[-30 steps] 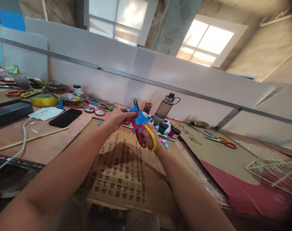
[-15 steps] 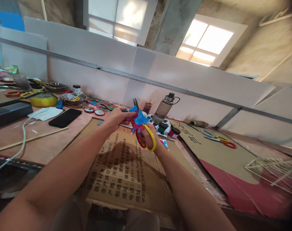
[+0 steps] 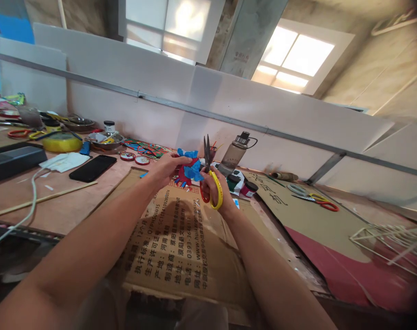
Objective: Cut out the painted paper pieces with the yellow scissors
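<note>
Above the far part of a printed cardboard sheet (image 3: 174,247), my left hand (image 3: 169,168) pinches a small red and blue piece (image 3: 191,168) by its left side. My right hand (image 3: 217,190) is wrapped round scissors (image 3: 215,195) with one yellow and one red handle loop. Their dark blades point up, slightly parted, just to the right of the piece. The fingertips of my right hand are close to the piece's right edge; whether they touch it I cannot tell.
Behind my hands are a grey bottle (image 3: 234,153) and paint jars (image 3: 249,189). A phone (image 3: 93,168), yellow tape roll (image 3: 63,142) and metal bowl (image 3: 105,140) lie left. At right are other scissors (image 3: 320,201) and thin sticks (image 3: 390,243).
The scissors have moved right, out from behind the piece, and their blades now stand more upright. The red and blue piece has shifted slightly left and turned in my left hand.
</note>
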### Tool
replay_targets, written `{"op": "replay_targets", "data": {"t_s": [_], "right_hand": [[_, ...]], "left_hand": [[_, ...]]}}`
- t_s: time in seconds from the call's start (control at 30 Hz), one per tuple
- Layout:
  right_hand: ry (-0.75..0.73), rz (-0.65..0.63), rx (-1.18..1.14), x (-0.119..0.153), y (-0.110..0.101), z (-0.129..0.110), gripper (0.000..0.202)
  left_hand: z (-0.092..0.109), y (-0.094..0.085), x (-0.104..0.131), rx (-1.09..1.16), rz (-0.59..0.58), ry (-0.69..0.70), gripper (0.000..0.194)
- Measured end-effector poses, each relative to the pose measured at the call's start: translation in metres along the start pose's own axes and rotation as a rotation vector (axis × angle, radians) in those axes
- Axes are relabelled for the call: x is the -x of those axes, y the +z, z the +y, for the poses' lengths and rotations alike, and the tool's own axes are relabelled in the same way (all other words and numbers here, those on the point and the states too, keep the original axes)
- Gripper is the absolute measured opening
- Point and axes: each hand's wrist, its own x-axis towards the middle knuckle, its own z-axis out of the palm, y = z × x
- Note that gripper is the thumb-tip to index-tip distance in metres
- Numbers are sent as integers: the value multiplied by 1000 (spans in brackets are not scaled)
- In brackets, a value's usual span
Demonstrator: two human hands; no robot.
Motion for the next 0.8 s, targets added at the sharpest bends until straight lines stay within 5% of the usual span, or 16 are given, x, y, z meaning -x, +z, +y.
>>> {"op": "replay_targets", "data": {"t_s": [0.23,0.8], "right_hand": [[-68,94,-65,-8,-4,4,52],[-142,81,47,-4,-7,4,42]], "left_hand": [[-5,0,-2,-93,21,-54,22],[-20,-1,3,-437,-276,-24,38]]}}
